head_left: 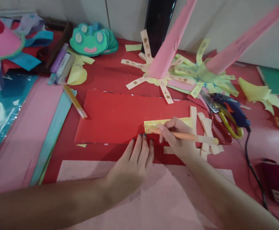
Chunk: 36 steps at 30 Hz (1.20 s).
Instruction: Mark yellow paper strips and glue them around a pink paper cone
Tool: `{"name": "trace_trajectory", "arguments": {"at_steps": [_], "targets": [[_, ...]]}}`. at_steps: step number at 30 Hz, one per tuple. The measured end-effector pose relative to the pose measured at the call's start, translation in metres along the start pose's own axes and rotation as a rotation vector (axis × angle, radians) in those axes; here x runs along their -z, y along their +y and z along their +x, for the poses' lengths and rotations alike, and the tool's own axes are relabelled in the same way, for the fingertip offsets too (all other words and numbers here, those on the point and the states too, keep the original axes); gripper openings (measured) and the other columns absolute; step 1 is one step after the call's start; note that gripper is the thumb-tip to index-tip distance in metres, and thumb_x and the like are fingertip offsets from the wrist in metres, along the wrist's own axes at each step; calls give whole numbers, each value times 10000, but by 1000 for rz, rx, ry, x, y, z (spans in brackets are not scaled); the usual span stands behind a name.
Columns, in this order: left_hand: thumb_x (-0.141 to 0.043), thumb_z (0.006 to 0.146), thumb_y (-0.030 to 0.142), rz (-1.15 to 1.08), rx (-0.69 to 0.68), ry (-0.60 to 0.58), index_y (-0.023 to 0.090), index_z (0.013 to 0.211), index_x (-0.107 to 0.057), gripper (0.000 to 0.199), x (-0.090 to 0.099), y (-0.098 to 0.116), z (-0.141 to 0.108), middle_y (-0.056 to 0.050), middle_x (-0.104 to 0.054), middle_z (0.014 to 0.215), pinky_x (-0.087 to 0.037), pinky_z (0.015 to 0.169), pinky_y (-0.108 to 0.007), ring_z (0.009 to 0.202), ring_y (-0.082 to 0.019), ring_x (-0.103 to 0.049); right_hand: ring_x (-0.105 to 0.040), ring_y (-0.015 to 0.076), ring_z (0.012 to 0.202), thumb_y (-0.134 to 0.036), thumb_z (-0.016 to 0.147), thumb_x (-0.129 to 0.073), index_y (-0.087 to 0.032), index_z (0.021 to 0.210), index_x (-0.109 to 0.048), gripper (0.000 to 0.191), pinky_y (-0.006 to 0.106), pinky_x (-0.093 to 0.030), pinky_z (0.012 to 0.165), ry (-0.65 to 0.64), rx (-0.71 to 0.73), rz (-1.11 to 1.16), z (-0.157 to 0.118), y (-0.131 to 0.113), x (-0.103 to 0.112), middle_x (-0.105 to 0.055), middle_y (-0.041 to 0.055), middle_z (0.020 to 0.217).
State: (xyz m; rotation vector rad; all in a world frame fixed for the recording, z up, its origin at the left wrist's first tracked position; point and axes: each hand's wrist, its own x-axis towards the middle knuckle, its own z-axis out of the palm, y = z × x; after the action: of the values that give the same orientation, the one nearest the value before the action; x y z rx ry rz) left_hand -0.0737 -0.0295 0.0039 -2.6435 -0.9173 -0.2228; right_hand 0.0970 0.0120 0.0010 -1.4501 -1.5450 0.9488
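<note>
My right hand [178, 137] is closed around an orange pen [189, 136]. Its tip meets the left part of a yellow paper strip [151, 124], which has markings along it. The strip lies on a red board [110, 118]. My left hand [137, 156] rests flat, fingers stretched out, with its fingertips at the board's near edge just below the strip. Several cut cream paper strips [208, 127] are piled right of my right hand. Part of the yellow strip is hidden behind my right hand.
Pink paper cones [164, 57] with lettered strips stand at the back. Right of the board lie scissors [226, 124], a blue glue gun [233, 108] with a black cord, and a purple object [276, 179]. Green frog cutouts [90, 41], markers [61, 64] and coloured paper sheets [29, 127] lie left.
</note>
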Motion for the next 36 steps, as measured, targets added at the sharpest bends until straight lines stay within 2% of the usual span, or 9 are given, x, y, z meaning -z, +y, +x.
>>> {"name": "trace_trajectory", "arguments": {"at_steps": [7,13,27,36], "targets": [[-348,831,76,-10,-3,2,-4,1126,-549,366,0,0,0,-183,-649,1069,-517,849,-364,1007,-277,-619,-526,96,435,-303,814,-553,-223,601,-408,269,234,-422,440,8,-11,20,0,2,0,-541,-44,457],[-344,837,86,-19,10,6,3,1131,-548,368,0,0,0,-181,-642,1085,-517,847,-365,1016,-274,-614,-497,90,419,-296,808,-547,-225,585,-406,273,222,-382,404,46,13,-31,-1,-3,-2,-526,-40,449],[-333,836,73,-16,-5,-4,-1,1125,-552,370,1,1,1,-184,-647,1077,-531,840,-364,1016,-281,-615,-496,105,451,-278,813,-528,-227,584,-378,278,256,-417,469,56,0,-33,-2,1,-2,-459,-52,433],[-331,836,76,-3,-2,8,-7,1123,-551,371,0,0,1,-185,-646,1076,-532,835,-359,1022,-284,-611,-499,83,422,-260,804,-546,-213,597,-395,260,224,-399,439,38,4,-15,-2,-2,-3,-505,-52,445]]}}
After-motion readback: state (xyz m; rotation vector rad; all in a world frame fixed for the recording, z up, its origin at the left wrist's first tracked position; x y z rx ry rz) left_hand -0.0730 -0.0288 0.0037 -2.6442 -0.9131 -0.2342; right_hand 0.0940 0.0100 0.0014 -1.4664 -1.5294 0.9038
